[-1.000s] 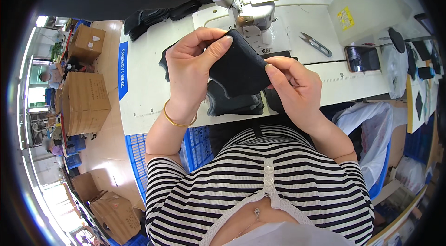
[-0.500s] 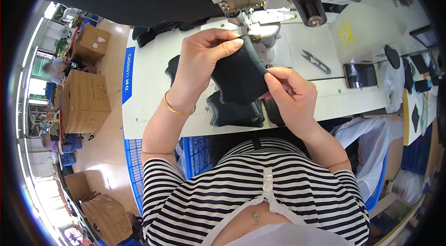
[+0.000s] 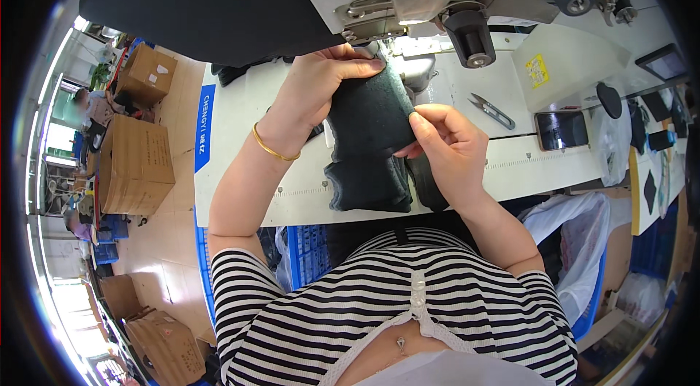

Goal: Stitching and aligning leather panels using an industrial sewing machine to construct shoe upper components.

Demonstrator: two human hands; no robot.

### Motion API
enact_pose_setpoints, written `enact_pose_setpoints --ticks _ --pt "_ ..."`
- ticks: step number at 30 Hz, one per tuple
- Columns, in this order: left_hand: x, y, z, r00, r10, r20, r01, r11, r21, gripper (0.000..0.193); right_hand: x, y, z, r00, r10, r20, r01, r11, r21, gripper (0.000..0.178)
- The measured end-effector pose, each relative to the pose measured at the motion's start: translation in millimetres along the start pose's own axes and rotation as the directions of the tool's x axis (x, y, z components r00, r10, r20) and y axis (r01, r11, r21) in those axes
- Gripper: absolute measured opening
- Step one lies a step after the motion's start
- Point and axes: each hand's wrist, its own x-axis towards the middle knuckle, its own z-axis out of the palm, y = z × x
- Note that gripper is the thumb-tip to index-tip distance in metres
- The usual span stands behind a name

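A black fabric piece (image 3: 368,115) is stretched between my two hands at the sewing machine (image 3: 408,10). My left hand (image 3: 324,80) pinches its far edge, thumb on top, close to the machine's needle area. Lower on the right edge, my right hand (image 3: 448,142) grips the same piece between thumb and fingers. Under and nearer than it lie more black fabric pieces (image 3: 370,185), at the table's front edge. The needle itself is hard to make out behind my left fingers and the machine head.
Thread snips (image 3: 493,110) and a phone (image 3: 561,130) lie on the white table (image 3: 240,167) at the right. More dark pieces (image 3: 233,74) sit at the far left. Blue baskets (image 3: 310,251) stand below the front edge. Cardboard boxes (image 3: 138,167) are on the floor to the left.
Both hands keep hold of the fabric piece. Its far edge now sits closer in under the machine head. My view has shifted slightly, and the machine appears larger.
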Motion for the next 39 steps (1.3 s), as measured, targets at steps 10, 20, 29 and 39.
enact_pose_setpoints --ticks 10,20,29,39 --pt "0.0 -0.2 1.0 0.998 -0.033 -0.05 0.033 0.999 -0.001 0.012 0.4 2.1 -1.0 1.0 0.014 0.006 -0.014 0.999 0.028 0.016" --pt "7.0 -4.4 -2.1 0.996 0.051 -0.074 -0.051 0.999 -0.005 0.015 3.6 -0.6 1.2 1.0 0.014 0.02 -0.014 1.0 -0.008 0.015" --pt "1.3 -5.7 0.2 0.996 0.058 -0.061 -0.059 0.998 -0.028 0.008 -1.5 -1.7 -0.6 0.998 0.04 0.051 -0.038 0.999 -0.021 0.017" --pt "6.3 2.3 -13.1 0.996 0.031 0.089 -0.044 0.988 0.148 0.018 -2.5 -8.8 -2.9 0.993 0.072 0.093 -0.055 0.984 -0.172 0.015"
